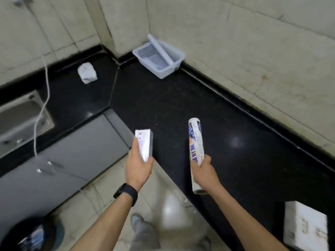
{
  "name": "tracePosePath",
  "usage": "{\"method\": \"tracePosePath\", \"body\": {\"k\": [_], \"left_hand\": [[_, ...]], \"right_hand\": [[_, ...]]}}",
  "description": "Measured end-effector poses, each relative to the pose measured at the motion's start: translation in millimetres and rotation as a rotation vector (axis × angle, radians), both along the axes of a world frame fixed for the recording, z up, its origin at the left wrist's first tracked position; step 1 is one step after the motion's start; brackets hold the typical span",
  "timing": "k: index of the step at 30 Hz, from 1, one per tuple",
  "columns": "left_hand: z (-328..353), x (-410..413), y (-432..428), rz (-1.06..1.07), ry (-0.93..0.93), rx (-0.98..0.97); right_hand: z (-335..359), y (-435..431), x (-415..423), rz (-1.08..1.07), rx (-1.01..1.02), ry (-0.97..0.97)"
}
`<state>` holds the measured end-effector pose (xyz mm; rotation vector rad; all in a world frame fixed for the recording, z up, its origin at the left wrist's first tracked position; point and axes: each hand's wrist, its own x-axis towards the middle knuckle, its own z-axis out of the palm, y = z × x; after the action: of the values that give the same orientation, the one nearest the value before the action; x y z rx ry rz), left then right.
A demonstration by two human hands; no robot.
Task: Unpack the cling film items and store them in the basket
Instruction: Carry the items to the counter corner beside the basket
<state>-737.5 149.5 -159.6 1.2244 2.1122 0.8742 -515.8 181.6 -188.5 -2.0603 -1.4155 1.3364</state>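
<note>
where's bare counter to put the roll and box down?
Widest bare patch: black counter between the basket, crumpled wrapper and both hands. Also bare right of the roll, up to the white box. Crowded: the basket corner and the sink side with its cord.

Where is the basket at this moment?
In the head view, the basket sits on the black counter, top centre, tucked into the wall corner, with a roll leaning inside it.

Left hand (138, 167) fingers behind flat box (145, 144), hidden. Print on roll (196, 153) blurred, partly covered by right hand (203, 172). White box (305, 226) cut by right edge; label illegible. Bin (39, 234) cut by bottom edge, contents indistinct. Sink (20, 120) cut by left edge. Crumpled wrapper (87, 73) on bench (181, 105), detail unreadable.
</note>
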Motion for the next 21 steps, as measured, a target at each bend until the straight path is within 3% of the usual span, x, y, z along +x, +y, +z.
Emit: {"method": "tracePosePath", "body": {"k": [7, 11, 14, 21], "left_hand": [[34.6, -160.1, 62.3, 0.048, -0.001, 0.158], [46.4, -223.1, 91.7, 0.036, 0.046, 0.201], [45.4, -255.8, 116.8, 0.02, -0.004, 0.192], [20.4, -295.9, 194.2, 0.029, 0.041, 0.107]], "right_hand": [[31.7, 51.7, -148.2, 0.124, 0.11, 0.026], [33.9, 86.8, -207.1, 0.223, 0.07, -0.139], [23.1, 116.3, -239.0, 0.194, 0.005, -0.1], [14.2, 192.0, -288.5, 0.249, 0.096, -0.099]]}}
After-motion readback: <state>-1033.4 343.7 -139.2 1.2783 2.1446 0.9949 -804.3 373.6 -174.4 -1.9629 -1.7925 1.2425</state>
